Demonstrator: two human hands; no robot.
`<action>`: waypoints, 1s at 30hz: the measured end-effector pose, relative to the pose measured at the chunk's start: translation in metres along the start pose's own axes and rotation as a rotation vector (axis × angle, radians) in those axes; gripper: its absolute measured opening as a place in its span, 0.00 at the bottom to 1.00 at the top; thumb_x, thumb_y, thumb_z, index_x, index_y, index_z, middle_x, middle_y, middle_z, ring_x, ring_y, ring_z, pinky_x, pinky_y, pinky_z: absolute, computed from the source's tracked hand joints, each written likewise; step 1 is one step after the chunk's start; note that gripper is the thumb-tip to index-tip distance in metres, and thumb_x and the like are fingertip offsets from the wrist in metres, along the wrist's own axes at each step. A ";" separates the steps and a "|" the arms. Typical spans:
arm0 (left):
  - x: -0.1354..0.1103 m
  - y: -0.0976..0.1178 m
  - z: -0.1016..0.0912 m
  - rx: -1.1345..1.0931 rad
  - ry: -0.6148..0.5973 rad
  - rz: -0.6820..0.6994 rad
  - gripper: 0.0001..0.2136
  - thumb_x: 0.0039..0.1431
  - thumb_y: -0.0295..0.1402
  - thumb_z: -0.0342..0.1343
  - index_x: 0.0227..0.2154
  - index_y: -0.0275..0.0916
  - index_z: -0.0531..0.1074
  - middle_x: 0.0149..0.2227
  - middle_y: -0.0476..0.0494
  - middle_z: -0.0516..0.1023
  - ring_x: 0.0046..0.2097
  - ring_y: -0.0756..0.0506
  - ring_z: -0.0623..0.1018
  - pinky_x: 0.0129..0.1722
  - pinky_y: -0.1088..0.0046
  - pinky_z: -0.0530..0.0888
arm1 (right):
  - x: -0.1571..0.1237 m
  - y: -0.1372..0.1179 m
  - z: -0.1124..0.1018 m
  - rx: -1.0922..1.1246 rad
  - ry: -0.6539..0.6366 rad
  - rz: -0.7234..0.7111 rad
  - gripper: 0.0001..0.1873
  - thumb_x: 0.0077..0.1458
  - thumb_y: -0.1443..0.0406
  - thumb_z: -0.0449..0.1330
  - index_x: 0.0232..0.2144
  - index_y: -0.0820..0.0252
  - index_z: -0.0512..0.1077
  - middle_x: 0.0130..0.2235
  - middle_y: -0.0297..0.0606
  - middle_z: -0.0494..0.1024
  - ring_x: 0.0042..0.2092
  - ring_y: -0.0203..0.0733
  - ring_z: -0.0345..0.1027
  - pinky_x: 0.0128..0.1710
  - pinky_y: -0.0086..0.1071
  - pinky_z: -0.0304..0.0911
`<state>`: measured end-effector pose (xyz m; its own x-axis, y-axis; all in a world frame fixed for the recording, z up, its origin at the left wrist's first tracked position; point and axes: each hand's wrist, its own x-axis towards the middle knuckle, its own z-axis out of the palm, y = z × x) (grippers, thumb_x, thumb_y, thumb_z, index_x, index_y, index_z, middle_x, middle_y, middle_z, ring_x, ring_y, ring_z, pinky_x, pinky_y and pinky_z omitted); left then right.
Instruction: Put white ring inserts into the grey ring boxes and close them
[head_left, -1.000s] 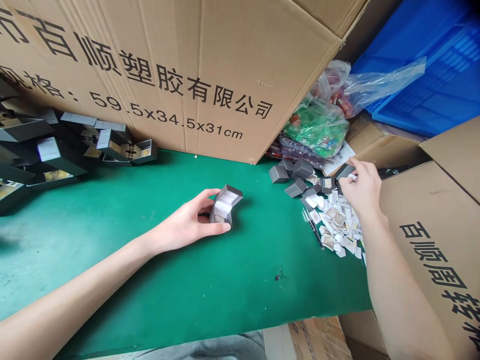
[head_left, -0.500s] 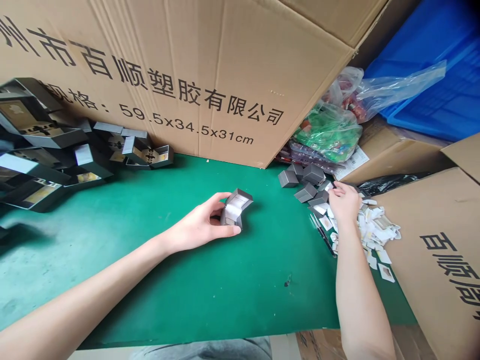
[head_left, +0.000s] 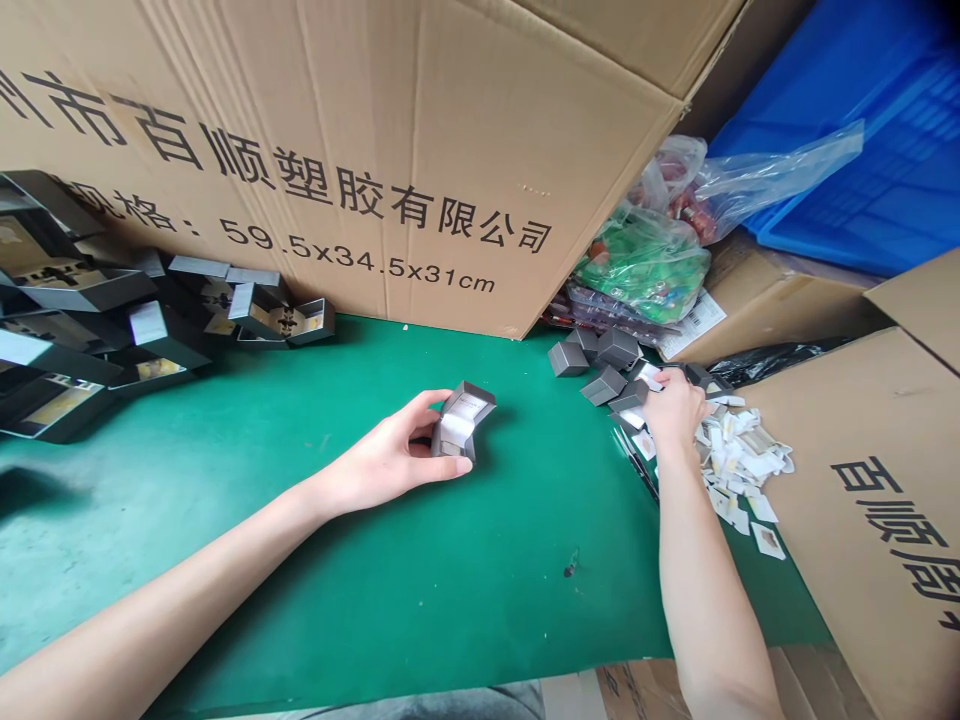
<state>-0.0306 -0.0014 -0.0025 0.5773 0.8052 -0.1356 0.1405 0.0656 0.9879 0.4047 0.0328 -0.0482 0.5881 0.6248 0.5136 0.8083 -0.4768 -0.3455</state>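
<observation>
My left hand [head_left: 394, 455] rests on the green mat [head_left: 420, 560], fingers and thumb closed round a small open grey hinged box [head_left: 461, 418] with a white lining. My right hand [head_left: 671, 412] lies further right, knuckles up, on a heap of small white cards [head_left: 739, 460]. Its fingertips curl down into the heap beside several closed grey boxes [head_left: 604, 365]. What they pinch is hidden.
A large printed cardboard carton [head_left: 390, 150] stands behind the mat. Dark open boxes [head_left: 112, 310] are piled at the left. At the right are plastic bags [head_left: 645, 260], a blue crate [head_left: 870, 130] and another carton [head_left: 870, 480]. A dark pen [head_left: 637, 462] lies by the cards.
My right hand has moved left and down from the far edge of the card heap to its near-left part. My left hand still holds the open box in place.
</observation>
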 end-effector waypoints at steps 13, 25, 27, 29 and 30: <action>0.000 0.000 -0.001 0.007 0.003 -0.013 0.36 0.53 0.41 0.68 0.61 0.48 0.58 0.55 0.41 0.76 0.55 0.38 0.77 0.58 0.54 0.73 | 0.001 -0.004 -0.012 0.243 0.234 -0.097 0.14 0.46 0.62 0.60 0.39 0.57 0.69 0.47 0.44 0.64 0.50 0.50 0.65 0.54 0.45 0.61; 0.000 0.006 -0.001 -0.012 0.072 -0.012 0.37 0.52 0.41 0.70 0.61 0.51 0.57 0.54 0.42 0.74 0.55 0.39 0.76 0.57 0.51 0.71 | -0.073 -0.104 -0.088 0.778 -0.139 -0.799 0.17 0.53 0.66 0.64 0.47 0.54 0.72 0.48 0.43 0.75 0.50 0.48 0.70 0.45 0.42 0.71; 0.001 0.005 -0.002 -0.001 0.093 0.005 0.37 0.51 0.40 0.70 0.61 0.51 0.56 0.56 0.41 0.72 0.55 0.39 0.75 0.57 0.51 0.72 | -0.096 -0.123 -0.090 0.811 -0.258 -0.922 0.17 0.55 0.69 0.63 0.47 0.52 0.73 0.48 0.42 0.75 0.51 0.48 0.70 0.49 0.45 0.70; 0.002 0.003 -0.002 0.002 0.094 0.039 0.37 0.52 0.40 0.70 0.61 0.51 0.56 0.58 0.41 0.71 0.56 0.39 0.74 0.58 0.51 0.71 | -0.114 -0.134 -0.089 0.821 -0.315 -0.998 0.18 0.56 0.70 0.62 0.49 0.51 0.72 0.48 0.42 0.75 0.51 0.47 0.69 0.50 0.45 0.70; 0.002 0.001 -0.003 0.000 0.090 0.054 0.37 0.52 0.39 0.69 0.61 0.51 0.56 0.58 0.41 0.71 0.57 0.39 0.74 0.58 0.51 0.71 | -0.121 -0.137 -0.087 0.824 -0.333 -1.013 0.19 0.56 0.71 0.61 0.49 0.51 0.72 0.48 0.42 0.74 0.51 0.47 0.69 0.50 0.45 0.70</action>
<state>-0.0315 0.0018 -0.0011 0.5091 0.8575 -0.0748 0.1111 0.0207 0.9936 0.2204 -0.0317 0.0053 -0.3900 0.6536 0.6486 0.6007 0.7144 -0.3587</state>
